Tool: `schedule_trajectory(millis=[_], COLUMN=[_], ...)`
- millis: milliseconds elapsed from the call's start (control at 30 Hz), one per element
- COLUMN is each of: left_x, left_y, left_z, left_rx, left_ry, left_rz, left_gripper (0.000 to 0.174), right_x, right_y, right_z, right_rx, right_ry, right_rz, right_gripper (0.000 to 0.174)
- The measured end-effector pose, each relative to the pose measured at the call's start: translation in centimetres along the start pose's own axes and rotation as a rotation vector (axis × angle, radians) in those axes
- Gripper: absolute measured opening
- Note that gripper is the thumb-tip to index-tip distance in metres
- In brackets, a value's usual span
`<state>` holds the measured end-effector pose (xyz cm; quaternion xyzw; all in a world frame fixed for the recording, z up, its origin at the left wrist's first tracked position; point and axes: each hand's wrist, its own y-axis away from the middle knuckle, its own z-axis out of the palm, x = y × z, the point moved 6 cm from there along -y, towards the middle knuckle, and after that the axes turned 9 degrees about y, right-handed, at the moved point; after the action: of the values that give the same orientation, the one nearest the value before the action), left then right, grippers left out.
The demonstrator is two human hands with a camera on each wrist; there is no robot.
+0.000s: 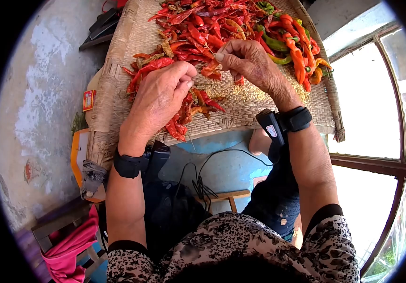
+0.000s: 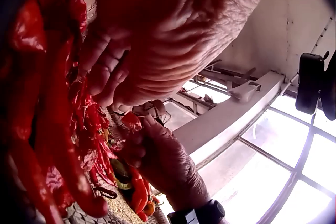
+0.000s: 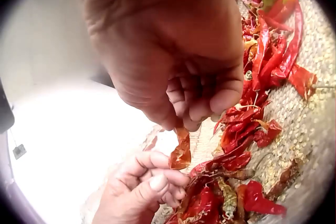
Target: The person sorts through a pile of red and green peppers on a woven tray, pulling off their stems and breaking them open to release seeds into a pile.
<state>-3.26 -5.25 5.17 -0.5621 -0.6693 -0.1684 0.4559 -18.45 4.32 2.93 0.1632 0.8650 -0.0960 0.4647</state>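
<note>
Two hands meet low over a woven tray (image 1: 127, 42) heaped with dried red chilies (image 1: 198, 26). The right hand (image 1: 248, 61) pinches a torn chili strip (image 3: 181, 153) between thumb and fingertips. The strip hangs just above the left hand (image 1: 160, 96), whose fingers are curled in beneath it; whether they grip anything I cannot tell. It is held over the weave, I'd guess, so the loose seeds (image 1: 255, 94) drop onto the tray rather than the floor.
</note>
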Motion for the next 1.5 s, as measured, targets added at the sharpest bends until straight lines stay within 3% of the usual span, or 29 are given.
schedule_trajectory(millis=[67,133,167,200,267,333,400,600,767,867,933,967,1133,1367,1500], left_x=[-0.5,-1.0,-1.0,-0.9,-1.3,-1.3,-1.3,-1.4,-0.9,0.2,0.0,-0.2,-0.4,-0.3,-0.2], left_y=[0.6,1.4,1.8,1.8,1.8,1.7,1.7,1.6,1.5,1.7,1.7,1.8,1.7,1.5,1.4], left_z=[0.4,0.7,1.1,1.4,2.0,1.9,1.9,1.7,1.6,1.5,1.7,1.9,2.1,1.7,1.6], left_rx=[-0.181,-0.236,-0.295,-0.294,-0.339,-0.331,-0.324,-0.284,-0.289,-0.277,-0.321,-0.365,-0.351,-0.253,-0.233], left_ry=[-0.236,-0.318,-0.4,-0.399,-0.441,-0.434,-0.426,-0.441,-0.387,-0.406,-0.403,-0.399,-0.446,-0.392,-0.366], left_rz=[0.067,0.112,0.159,0.159,0.073,0.083,0.092,0.093,0.03,0.098,0.081,0.064,0.082,0.092,0.117], left_gripper=[0.013,0.014,0.014,0.014,0.016,0.014,0.011,0.004,0.015,0.024,0.026,0.029,0.027,0.02,0.018], right_x=[1.6,3.4,4.2,4.1,3.5,1.8,0.8,0.5,0.8,0.5,1.4,1.4,1.6,1.7,2.2], right_y=[-0.2,-0.2,-0.1,0.0,0.0,0.0,0.2,0.6,0.5,0.5,0.1,0.1,0.3,0.7,0.6], right_z=[-3.0,-4.9,-5.3,-5.1,-3.4,0.1,3.3,5.9,7.3,6.0,4.3,3.6,2.1,-0.2,0.6], right_rx=[0.274,0.489,0.507,0.506,0.34,-0.02,-0.171,-0.214,-0.149,-0.119,-0.094,-0.062,-0.058,-0.138,-0.21], right_ry=[-0.419,-0.865,-0.893,-0.892,-0.39,0.082,0.306,0.532,0.531,0.502,0.302,0.249,0.135,-0.01,-0.011], right_rz=[-0.051,-0.071,-0.035,-0.035,0.045,0.1,-0.159,-0.045,-0.135,-0.132,0.001,-0.026,-0.067,0.119,0.043], right_gripper=[0.026,0.025,0.023,0.023,0.026,0.032,0.029,0.027,0.02,0.017,0.015,0.012,0.013,0.009,0.01])
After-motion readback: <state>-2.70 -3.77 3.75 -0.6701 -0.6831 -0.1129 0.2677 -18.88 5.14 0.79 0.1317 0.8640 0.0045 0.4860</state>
